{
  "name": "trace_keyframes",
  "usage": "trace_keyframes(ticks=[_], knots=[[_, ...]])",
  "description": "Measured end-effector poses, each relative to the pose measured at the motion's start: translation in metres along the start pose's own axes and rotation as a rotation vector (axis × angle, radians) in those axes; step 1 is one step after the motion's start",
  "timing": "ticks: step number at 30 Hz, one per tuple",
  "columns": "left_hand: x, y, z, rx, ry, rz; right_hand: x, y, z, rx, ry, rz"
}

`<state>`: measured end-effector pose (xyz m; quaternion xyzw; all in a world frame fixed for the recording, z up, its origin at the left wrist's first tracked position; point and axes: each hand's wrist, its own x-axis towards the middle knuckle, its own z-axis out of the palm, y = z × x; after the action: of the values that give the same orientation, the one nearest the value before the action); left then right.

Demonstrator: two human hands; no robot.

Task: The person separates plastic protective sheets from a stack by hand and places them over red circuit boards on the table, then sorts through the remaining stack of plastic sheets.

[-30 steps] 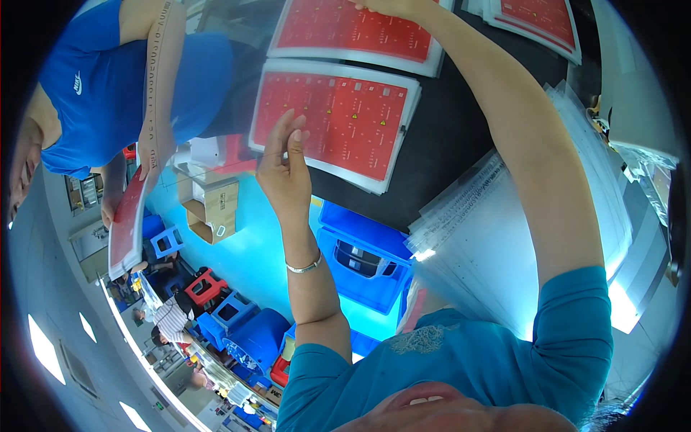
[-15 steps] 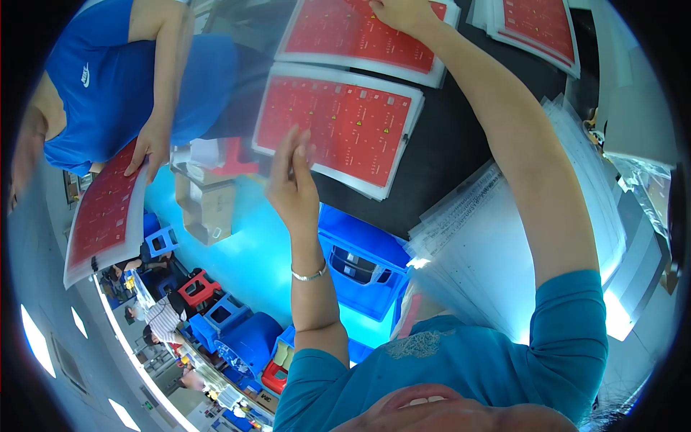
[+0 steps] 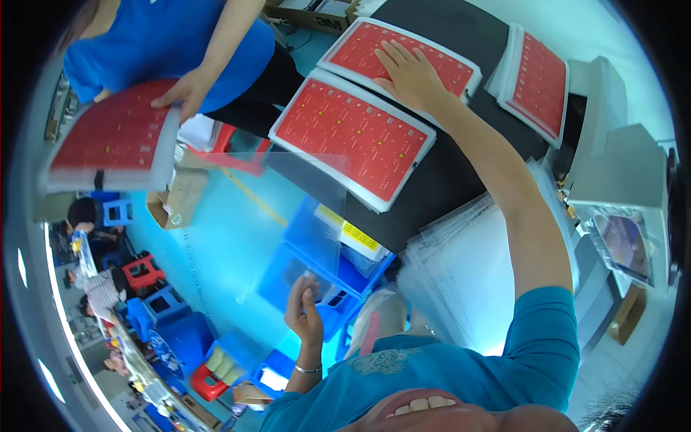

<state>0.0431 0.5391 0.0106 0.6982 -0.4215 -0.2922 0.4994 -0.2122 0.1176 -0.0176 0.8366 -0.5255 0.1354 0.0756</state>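
My left hand (image 3: pixel 305 311) is closed in a pinch on the edge of a clear plastic sheet (image 3: pixel 248 209), held low in front of me over the floor and a blue bin. My right hand (image 3: pixel 412 75) lies flat with fingers spread on the farther stack of red printed sheets (image 3: pixel 353 49). Just nearer, touching or almost touching it, is a second stack of red printed sheets (image 3: pixel 349 140), its pale edges showing. Both stacks rest on a black table (image 3: pixel 461 21).
A co-worker in a blue top (image 3: pixel 187 43) holds another red sheet stack (image 3: pixel 115 137) at left. A third red stack (image 3: pixel 536 83) lies at right. Clear sheets (image 3: pixel 461 266) are fanned out near my right arm. Blue bins (image 3: pixel 295 252) and a cardboard box (image 3: pixel 180 198) stand below the table.
My left hand has drawn back from above the nearer red stack toward my body, bringing the clear sheet off the stacks. My right hand stays on the farther stack, its fingers now spread flat.
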Motion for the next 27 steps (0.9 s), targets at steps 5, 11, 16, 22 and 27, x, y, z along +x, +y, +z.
trace_keyframes(ticks=[5,11,16,22,27], knots=[[-0.008,-0.006,0.002,-0.027,0.008,-0.046,-0.017,-0.014,0.024,0.011,0.0,-0.002],[-0.01,-0.014,0.0,-0.162,0.07,-0.058,-0.007,-0.042,0.004,0.073,0.004,0.043],[-0.01,-0.024,-0.013,-0.154,0.048,-0.073,-0.017,-0.086,0.015,0.052,0.021,0.018],[-0.015,-0.023,-0.019,-0.224,0.073,-0.073,-0.017,-0.087,0.011,0.077,-0.016,0.044],[-0.011,-0.023,-0.028,-0.184,0.114,-0.048,-0.009,-0.077,0.008,0.063,-0.077,0.22]])
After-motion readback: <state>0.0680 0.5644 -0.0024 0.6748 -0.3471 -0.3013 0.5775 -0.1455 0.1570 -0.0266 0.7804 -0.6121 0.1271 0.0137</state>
